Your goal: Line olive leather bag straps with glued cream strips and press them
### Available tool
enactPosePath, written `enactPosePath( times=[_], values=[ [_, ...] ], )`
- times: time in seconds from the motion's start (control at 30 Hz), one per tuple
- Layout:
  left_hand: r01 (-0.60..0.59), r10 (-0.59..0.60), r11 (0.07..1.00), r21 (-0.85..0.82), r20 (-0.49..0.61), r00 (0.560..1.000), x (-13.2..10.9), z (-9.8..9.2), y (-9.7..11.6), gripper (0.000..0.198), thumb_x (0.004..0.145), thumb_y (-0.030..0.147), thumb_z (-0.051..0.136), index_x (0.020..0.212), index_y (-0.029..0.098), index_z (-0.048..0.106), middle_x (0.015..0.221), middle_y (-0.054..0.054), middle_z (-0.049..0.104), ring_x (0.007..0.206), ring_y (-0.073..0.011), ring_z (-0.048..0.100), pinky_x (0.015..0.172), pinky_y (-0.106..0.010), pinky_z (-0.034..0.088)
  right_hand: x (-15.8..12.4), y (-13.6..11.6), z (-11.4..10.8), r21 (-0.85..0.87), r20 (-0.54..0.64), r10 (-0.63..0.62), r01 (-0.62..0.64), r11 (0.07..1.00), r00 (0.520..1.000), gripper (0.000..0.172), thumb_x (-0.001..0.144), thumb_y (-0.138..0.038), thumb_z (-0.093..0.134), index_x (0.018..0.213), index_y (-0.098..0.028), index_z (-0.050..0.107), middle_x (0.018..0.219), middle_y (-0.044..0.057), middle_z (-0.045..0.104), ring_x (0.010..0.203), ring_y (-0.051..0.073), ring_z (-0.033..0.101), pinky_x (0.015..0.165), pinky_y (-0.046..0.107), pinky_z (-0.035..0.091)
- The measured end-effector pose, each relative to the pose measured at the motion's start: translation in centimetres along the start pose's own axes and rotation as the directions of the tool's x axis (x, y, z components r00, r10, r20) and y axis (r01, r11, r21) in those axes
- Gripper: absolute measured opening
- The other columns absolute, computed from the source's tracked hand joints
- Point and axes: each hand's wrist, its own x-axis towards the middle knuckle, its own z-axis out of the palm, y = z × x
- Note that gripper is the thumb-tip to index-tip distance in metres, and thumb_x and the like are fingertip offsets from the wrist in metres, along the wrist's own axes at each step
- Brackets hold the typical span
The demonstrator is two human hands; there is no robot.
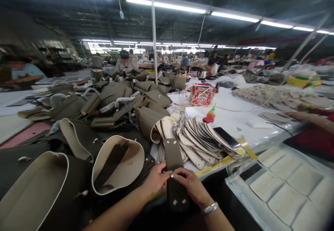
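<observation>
Noting the dark strap (174, 154) at the edge of the table (235, 117), beside pale straps (200, 140): right hand (191, 185) pinches a small white piece (172, 176); left hand (156, 178) curls alongside, grip we cannot tell.

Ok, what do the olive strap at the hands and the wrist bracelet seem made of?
Strap: probably leather or imitation leather, matte, judging by its smooth, even olive-brown face. Bracelet: likely metal, shiny silver-coloured, given its bright glints.
</observation>
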Motion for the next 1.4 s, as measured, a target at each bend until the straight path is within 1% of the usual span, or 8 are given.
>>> enactPosePath(
  times=[0.13,0.23,0.47,0.7,1.0,1.17,1.27,1.4],
  values=[
    [-0.196,0.286,0.900,0.389,-0.190,0.939,-3.0,-0.5,-3.1,0.046,0.086,0.041,0.046,0.124,0.014,0.045,0.104,-0.014,0.060,0.088,-0.0210,0.060,0.075,-0.034,0.050,-0.3,0.4,-0.5,0.057,0.074,0.052,-0.056,0.997,0.996,0.021,0.074,-0.039,0.065,0.078,-0.019,0.064,0.069,-0.001,0.058,0.063,0.012,0.050,0.060,0.024,0.038],
    [-0.238,0.520,0.558,0.795,-0.111,0.847,-5.3,-3.5,-5.3,0.059,0.086,0.040,0.049,0.135,0.012,0.033,0.134,-0.018,0.042,0.126,-0.0281,0.036,0.104,-0.046,0.031,-0.7,0.4,-1.2,-0.002,0.181,0.098,-0.099,0.995,0.978,0.022,0.073,-0.038,0.067,0.076,-0.017,0.064,0.065,-0.002,0.055,0.059,0.010,0.045,0.055,0.022,0.033],
    [-0.023,0.498,0.100,0.995,-0.030,0.867,-6.4,-8.9,-5.1,0.084,0.075,0.055,0.059,0.138,0.009,0.032,0.141,-0.016,0.036,0.130,-0.0321,0.029,0.105,-0.047,0.028,0.9,-0.1,0.2,-0.204,0.222,0.141,-0.095,0.974,0.965,0.024,0.072,-0.037,0.063,0.076,-0.014,0.063,0.064,-0.002,0.053,0.060,0.010,0.042,0.056,0.022,0.031],
    [-0.027,0.253,0.123,0.992,-0.005,0.967,-6.8,-8.0,-4.0,0.075,0.073,0.041,0.065,0.136,0.011,0.038,0.139,-0.014,0.040,0.125,-0.0295,0.039,0.104,-0.043,0.034,2.2,1.2,1.5,-0.223,0.113,0.123,-0.095,0.970,0.986,0.024,0.069,-0.036,0.063,0.071,-0.012,0.062,0.066,0.000,0.055,0.061,0.011,0.044,0.058,0.024,0.032],
    [-0.306,0.312,0.173,0.936,0.243,0.919,-9.9,-9.6,-4.9,0.054,0.083,0.030,0.055,0.134,0.015,0.042,0.134,-0.014,0.046,0.125,-0.0273,0.041,0.101,-0.041,0.040,0.9,1.6,-0.1,-0.075,0.194,0.176,-0.164,0.984,0.965,0.028,0.070,-0.041,0.065,0.075,-0.014,0.060,0.066,0.000,0.054,0.060,0.011,0.045,0.056,0.023,0.033],
    [-0.083,0.337,0.364,0.928,-0.048,0.940,-9.8,-10.3,-5.0,0.054,0.084,0.040,0.053,0.131,0.015,0.043,0.132,-0.015,0.048,0.121,-0.0261,0.046,0.101,-0.042,0.040,0.7,1.9,-0.5,-0.049,0.250,0.147,-0.139,0.989,0.957,0.029,0.073,-0.044,0.063,0.075,-0.015,0.059,0.064,-0.002,0.050,0.059,0.010,0.041,0.055,0.023,0.032],
    [-0.014,0.480,0.470,0.883,-0.242,0.843,-6.8,-12.1,-2.7,0.053,0.082,0.042,0.054,0.125,0.011,0.046,0.127,-0.016,0.050,0.120,-0.0253,0.046,0.102,-0.042,0.038,0.7,1.8,-0.4,-0.094,0.269,0.093,-0.070,0.993,0.959,0.029,0.074,-0.044,0.062,0.073,-0.015,0.058,0.064,-0.002,0.048,0.060,0.010,0.039,0.056,0.022,0.032],
    [0.130,0.672,0.489,0.863,-0.467,0.574,-3.5,-15.5,0.5,0.058,0.080,0.042,0.055,0.125,0.006,0.043,0.130,-0.021,0.043,0.125,-0.0300,0.038,0.104,-0.048,0.032,0.3,0.9,-0.5,-0.133,0.297,0.079,-0.041,0.990,0.951,0.031,0.074,-0.046,0.061,0.073,-0.015,0.058,0.064,-0.002,0.047,0.060,0.010,0.038,0.055,0.022,0.031]
  ],
)
